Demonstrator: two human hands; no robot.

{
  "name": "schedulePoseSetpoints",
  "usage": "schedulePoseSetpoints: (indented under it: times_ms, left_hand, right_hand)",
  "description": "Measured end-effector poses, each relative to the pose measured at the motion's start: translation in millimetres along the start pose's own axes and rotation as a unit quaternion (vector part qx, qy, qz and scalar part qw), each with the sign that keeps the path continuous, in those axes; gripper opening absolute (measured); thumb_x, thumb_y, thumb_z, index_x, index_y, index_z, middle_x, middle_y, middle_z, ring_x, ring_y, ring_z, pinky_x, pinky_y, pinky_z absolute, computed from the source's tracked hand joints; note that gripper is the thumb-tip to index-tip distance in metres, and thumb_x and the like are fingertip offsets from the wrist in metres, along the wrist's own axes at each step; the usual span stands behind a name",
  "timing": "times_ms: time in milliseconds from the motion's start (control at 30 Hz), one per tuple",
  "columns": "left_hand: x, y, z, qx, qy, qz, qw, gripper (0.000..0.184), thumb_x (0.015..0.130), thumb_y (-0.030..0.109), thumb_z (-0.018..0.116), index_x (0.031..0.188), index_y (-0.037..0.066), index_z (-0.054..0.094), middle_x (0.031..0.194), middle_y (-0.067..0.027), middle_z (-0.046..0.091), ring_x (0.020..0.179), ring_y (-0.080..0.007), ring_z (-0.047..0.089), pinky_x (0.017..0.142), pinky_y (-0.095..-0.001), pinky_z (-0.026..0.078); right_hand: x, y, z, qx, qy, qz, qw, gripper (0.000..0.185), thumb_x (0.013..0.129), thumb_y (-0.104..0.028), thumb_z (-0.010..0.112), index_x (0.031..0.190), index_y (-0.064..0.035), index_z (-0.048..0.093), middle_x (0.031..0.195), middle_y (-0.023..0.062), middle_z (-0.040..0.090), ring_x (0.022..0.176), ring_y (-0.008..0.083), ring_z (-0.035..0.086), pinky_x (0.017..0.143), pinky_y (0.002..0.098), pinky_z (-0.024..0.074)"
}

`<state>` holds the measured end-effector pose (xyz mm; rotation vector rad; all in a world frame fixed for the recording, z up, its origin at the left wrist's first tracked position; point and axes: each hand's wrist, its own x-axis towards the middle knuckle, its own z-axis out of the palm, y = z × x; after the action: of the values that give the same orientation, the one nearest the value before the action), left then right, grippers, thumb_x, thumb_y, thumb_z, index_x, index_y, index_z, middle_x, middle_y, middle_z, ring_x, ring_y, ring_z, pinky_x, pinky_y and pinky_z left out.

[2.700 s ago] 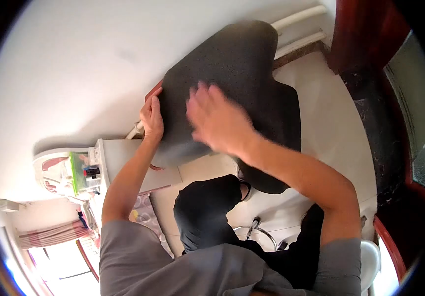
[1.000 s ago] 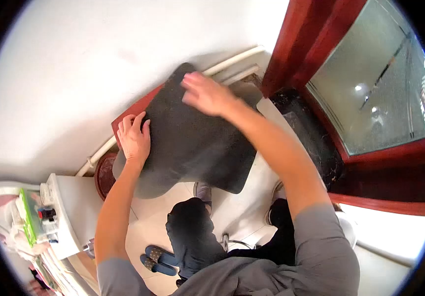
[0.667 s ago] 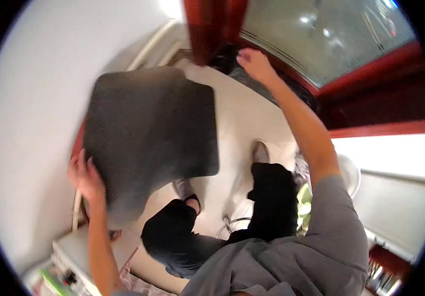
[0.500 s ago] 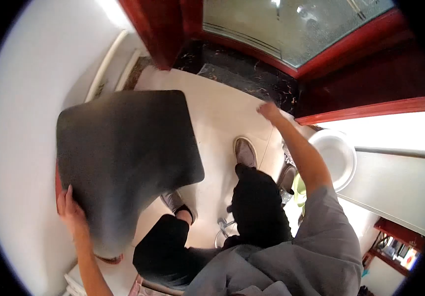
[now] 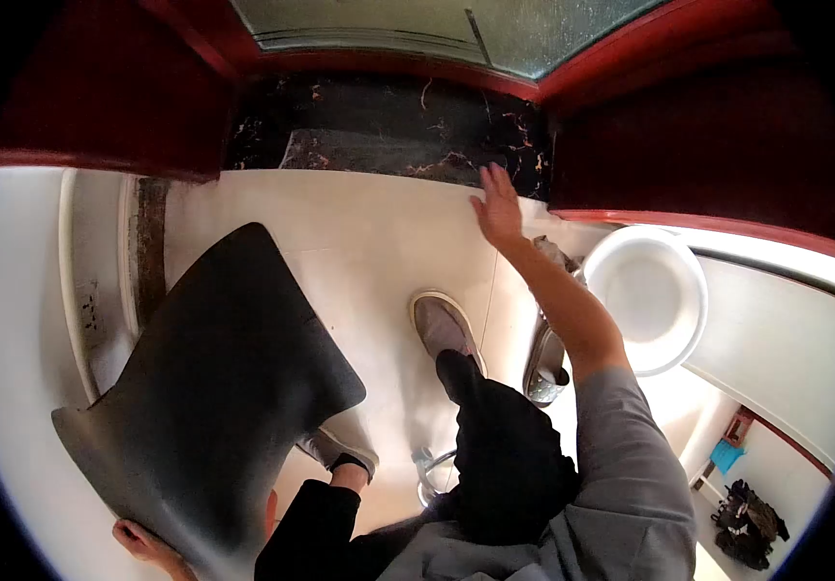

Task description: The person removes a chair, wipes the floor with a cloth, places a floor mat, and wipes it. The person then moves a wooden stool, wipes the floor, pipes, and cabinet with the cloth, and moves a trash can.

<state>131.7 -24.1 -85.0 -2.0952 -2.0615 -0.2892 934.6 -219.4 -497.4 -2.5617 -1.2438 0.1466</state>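
Note:
A dark grey floor mat (image 5: pixel 209 378), bent and curling, hangs on the left above the tiled floor. My left hand (image 5: pixel 148 544) is closed on its lower edge, with part of the fingers hidden behind the mat. My right hand (image 5: pixel 499 208) is stretched forward, palm down and fingers extended, with nothing in it. It is in front of the black marbled door sill (image 5: pixel 379 126).
A white basin (image 5: pixel 645 300) stands at the right, with several shoes (image 5: pixel 545 363) beside it. Dark red door frames (image 5: pixel 689 155) flank the glass door. White pipes (image 5: pixel 74 281) run along the left wall. My feet (image 5: pixel 442 324) are on pale tiles.
The mat and my left hand have moved down and the mat has bent more. My right hand has moved left and its fingers have straightened. The view has turned.

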Motion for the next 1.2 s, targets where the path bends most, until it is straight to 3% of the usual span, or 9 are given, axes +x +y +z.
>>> schedulePoseSetpoints:
  times_ms: [200,300,367,500,567,700,833,1000,1200]
  left_hand:
    - [5.1,4.6,0.9,0.004,-0.015,-0.039,0.999,0.034,0.107,0.031,0.045,0.111,-0.002,0.055,0.106,-0.0157,0.058,0.098,-0.0302,0.054,0.092,-0.0389,0.044]
    - [0.3,3.3,1.8,-0.014,-0.017,-0.007,1.000,0.036,0.107,0.032,0.045,0.109,-0.001,0.056,0.105,-0.0165,0.058,0.096,-0.0309,0.054,0.090,-0.0402,0.044]
    - [-5.0,24.3,-0.8,-0.011,0.017,-0.024,1.000,0.044,0.103,0.039,0.056,0.113,-0.004,0.061,0.105,-0.0264,0.064,0.091,-0.0371,0.060,0.086,-0.0486,0.050]
    - [-3.2,14.8,0.6,-0.062,0.015,-0.019,0.998,0.047,0.099,0.044,0.061,0.101,-0.003,0.058,0.092,-0.0191,0.059,0.081,-0.0321,0.054,0.075,-0.0454,0.049]
    - [-1.5,5.7,4.3,-0.072,0.021,-0.005,0.997,0.049,0.098,0.046,0.062,0.099,-0.002,0.057,0.090,-0.0179,0.058,0.081,-0.0309,0.053,0.074,-0.0460,0.049]
    - [-0.1,-3.5,-2.2,-0.041,0.013,-0.009,0.999,0.048,0.099,0.045,0.061,0.098,-0.002,0.056,0.092,-0.0177,0.057,0.083,-0.0300,0.053,0.076,-0.0457,0.048]
    - [-1.3,-1.8,4.5,-0.103,0.007,-0.036,0.994,0.046,0.099,0.043,0.061,0.098,-0.002,0.056,0.092,-0.0181,0.057,0.085,-0.0314,0.052,0.079,-0.0460,0.047]
    - [2.1,-18.0,4.2,-0.080,0.009,-0.003,0.997,0.043,0.099,0.040,0.062,0.097,-0.002,0.056,0.091,-0.0183,0.056,0.083,-0.0328,0.052,0.078,-0.0482,0.047]
    - [1.1,-18.5,6.8,-0.084,0.022,-0.007,0.996,0.040,0.101,0.037,0.059,0.096,-0.002,0.056,0.091,-0.0185,0.057,0.082,-0.0328,0.052,0.077,-0.0486,0.046]
  right_hand:
    - [8.5,-13.2,24.6,-0.077,-0.040,-0.056,0.995,0.072,0.098,-0.043,0.055,0.153,-0.0015,0.033,0.163,0.0169,0.027,0.151,0.0333,0.024,0.123,0.0476,0.0190]
    - [-1.0,3.2,24.6,-0.093,-0.016,0.005,0.995,0.074,0.099,-0.045,0.052,0.155,-0.0036,0.029,0.164,0.0136,0.024,0.152,0.0306,0.021,0.124,0.0479,0.0161]
    - [-6.8,12.6,18.7,-0.111,-0.020,0.020,0.993,0.074,0.098,-0.044,0.053,0.155,-0.0041,0.030,0.164,0.0137,0.025,0.152,0.0300,0.022,0.123,0.0484,0.0169]
    - [-14.6,45.2,1.0,-0.125,-0.047,0.051,0.990,0.076,0.096,-0.042,0.055,0.156,-0.0046,0.027,0.165,0.0130,0.024,0.152,0.0285,0.022,0.123,0.0486,0.0185]
    - [-10.7,53.1,0.7,-0.131,0.024,0.024,0.991,0.066,0.093,-0.035,0.059,0.149,-0.0055,0.041,0.158,0.0121,0.037,0.145,0.0304,0.035,0.118,0.0497,0.0297]
    - [2.5,54.2,-27.6,0.037,0.108,0.159,0.981,0.022,0.088,-0.015,0.060,0.106,-0.0040,0.069,0.114,0.0160,0.066,0.114,0.0372,0.058,0.099,0.0442,0.0485]
    - [-75.8,50.4,-82.7,-0.100,-0.182,0.221,0.953,0.052,0.082,-0.014,0.065,0.132,-0.0052,0.055,0.136,0.0235,0.051,0.125,0.0422,0.050,0.100,0.0550,0.0461]
    - [-163.7,30.8,-86.5,-0.252,-0.213,0.222,0.918,0.078,0.080,-0.005,0.062,0.151,-0.0066,0.030,0.142,0.0261,0.043,0.122,0.0444,0.050,0.100,0.0550,0.0457]
    - [-150.8,27.5,-106.2,0.014,-0.247,0.247,0.937,0.074,0.081,-0.007,0.064,0.150,-0.0045,0.038,0.142,0.0268,0.042,0.126,0.0480,0.047,0.102,0.0506,0.0464]
